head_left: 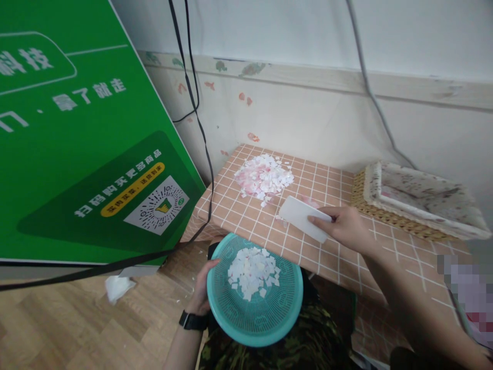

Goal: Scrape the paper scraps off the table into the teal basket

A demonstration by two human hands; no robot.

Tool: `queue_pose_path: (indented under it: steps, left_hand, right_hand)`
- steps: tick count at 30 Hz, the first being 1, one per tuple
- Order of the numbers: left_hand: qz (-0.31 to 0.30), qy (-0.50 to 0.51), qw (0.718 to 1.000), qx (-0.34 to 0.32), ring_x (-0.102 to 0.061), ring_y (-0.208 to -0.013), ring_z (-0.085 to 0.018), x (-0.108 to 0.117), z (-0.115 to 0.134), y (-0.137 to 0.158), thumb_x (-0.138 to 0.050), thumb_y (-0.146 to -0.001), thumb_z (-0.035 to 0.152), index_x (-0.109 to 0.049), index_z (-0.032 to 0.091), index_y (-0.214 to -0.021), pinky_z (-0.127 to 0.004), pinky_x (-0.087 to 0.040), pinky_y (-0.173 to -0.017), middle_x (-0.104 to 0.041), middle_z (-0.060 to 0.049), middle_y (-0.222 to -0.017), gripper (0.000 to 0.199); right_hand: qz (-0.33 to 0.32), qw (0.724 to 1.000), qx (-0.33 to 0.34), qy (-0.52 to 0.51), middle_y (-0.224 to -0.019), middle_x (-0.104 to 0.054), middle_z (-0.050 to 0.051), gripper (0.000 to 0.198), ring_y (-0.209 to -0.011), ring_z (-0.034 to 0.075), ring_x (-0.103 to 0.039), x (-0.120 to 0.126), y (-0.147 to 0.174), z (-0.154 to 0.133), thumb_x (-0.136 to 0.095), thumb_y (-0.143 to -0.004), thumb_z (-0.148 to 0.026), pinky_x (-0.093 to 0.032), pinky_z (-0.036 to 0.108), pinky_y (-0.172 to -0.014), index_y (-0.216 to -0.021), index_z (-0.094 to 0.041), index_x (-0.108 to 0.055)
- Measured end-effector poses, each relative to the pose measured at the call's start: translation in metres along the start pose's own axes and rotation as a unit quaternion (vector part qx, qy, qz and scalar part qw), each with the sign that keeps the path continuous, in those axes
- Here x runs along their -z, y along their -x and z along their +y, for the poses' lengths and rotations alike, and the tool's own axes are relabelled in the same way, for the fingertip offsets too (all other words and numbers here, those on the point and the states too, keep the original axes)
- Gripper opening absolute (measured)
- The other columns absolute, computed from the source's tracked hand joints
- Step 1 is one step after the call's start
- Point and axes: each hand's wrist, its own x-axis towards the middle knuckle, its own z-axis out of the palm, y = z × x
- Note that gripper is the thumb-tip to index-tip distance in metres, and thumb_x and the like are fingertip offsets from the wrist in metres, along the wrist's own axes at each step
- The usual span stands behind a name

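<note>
My left hand (pixel 204 288) grips the left rim of a round teal plastic basket (pixel 262 321), held just below the table's front edge. Inside the basket lies a heap of small white paper scraps (pixel 252 272). Above the tabletop, my right hand (pixel 344 226) pinches the right end of a flat white card (pixel 304 217), thumb on top. Some pinkish scraps lie beside the card, partly hidden by it. Farther back on the table is a bigger pile of white and pink paper scraps (pixel 264 176).
A brown checked cloth covers the table (pixel 316 177). At its right back stands a cloth-lined wicker basket (pixel 404 221). A green panel (pixel 84 154) rises at the left, with a black cable (pixel 210 174) hanging before it. A crumpled white bag (pixel 118 288) lies on the wooden floor.
</note>
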Motion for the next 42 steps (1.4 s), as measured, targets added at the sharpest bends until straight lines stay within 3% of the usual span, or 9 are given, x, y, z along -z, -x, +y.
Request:
queue_pose_path:
  steps: [17,22,28,35,38,42]
  left_hand:
    - [0.013,-0.013,1.0,-0.004,-0.066,-0.06,-0.02,-0.002,0.001,0.003,-0.061,-0.077,0.026,-0.071,0.008,-0.08,-0.033,-0.054,-0.063,-0.074,-0.009,-0.07,0.021]
    - [0.008,-0.001,1.0,-0.006,-0.066,-0.059,-0.02,0.0,0.0,0.002,-0.062,-0.076,0.026,-0.071,0.008,-0.08,-0.032,-0.054,-0.063,-0.074,-0.009,-0.069,0.02]
    - [0.008,0.006,1.0,-0.016,-0.065,-0.059,-0.018,0.005,-0.001,-0.003,-0.063,-0.076,0.025,-0.071,0.009,-0.08,-0.03,-0.053,-0.064,-0.073,-0.006,-0.068,0.017]
    - [0.012,-0.003,1.0,-0.021,-0.064,-0.058,-0.018,0.009,-0.003,-0.004,-0.065,-0.074,0.024,-0.071,0.009,-0.081,-0.03,-0.053,-0.062,-0.073,-0.006,-0.067,0.018]
    - [0.01,-0.001,1.0,-0.026,-0.065,-0.059,-0.018,0.009,-0.003,-0.005,-0.066,-0.073,0.025,-0.071,0.01,-0.081,-0.031,-0.053,-0.064,-0.072,-0.005,-0.067,0.018]
    - [0.015,-0.016,1.0,-0.022,-0.066,-0.06,-0.02,0.01,-0.004,-0.005,-0.066,-0.072,0.027,-0.072,0.011,-0.081,-0.034,-0.054,-0.064,-0.073,-0.006,-0.068,0.019]
  right_hand:
    - [-0.027,0.999,0.002,-0.041,-0.055,-0.053,-0.001,0.035,-0.049,0.011,-0.044,-0.008,-0.006,0.005,-0.054,-0.081,-0.047,-0.03,0.024,-0.046,-0.066,-0.018,-0.067]
    - [-0.065,0.997,0.01,-0.028,-0.052,-0.051,-0.002,0.034,-0.048,0.01,-0.042,0.001,-0.005,0.003,-0.054,-0.08,-0.046,-0.029,0.025,-0.045,-0.064,-0.018,-0.065]
    - [-0.047,0.999,0.003,0.026,-0.054,-0.056,-0.001,0.034,-0.047,0.011,-0.046,0.019,0.001,0.01,-0.054,-0.079,-0.048,-0.03,0.025,-0.045,-0.068,-0.019,-0.068]
    - [-0.047,0.999,-0.001,0.008,-0.055,-0.059,0.0,0.036,-0.048,0.012,-0.049,0.015,0.02,0.014,-0.054,-0.08,-0.049,-0.033,0.025,-0.045,-0.068,-0.019,-0.069]
    - [-0.044,0.999,-0.029,-0.008,-0.059,-0.063,0.001,0.036,-0.05,0.013,-0.053,0.016,0.029,0.023,-0.055,-0.08,-0.05,-0.036,0.025,-0.045,-0.072,-0.019,-0.071]
    - [0.014,0.995,-0.083,-0.048,-0.069,-0.069,0.003,0.037,-0.057,0.016,-0.06,0.01,0.04,0.034,-0.056,-0.079,-0.052,-0.043,0.026,-0.05,-0.081,-0.019,-0.074]
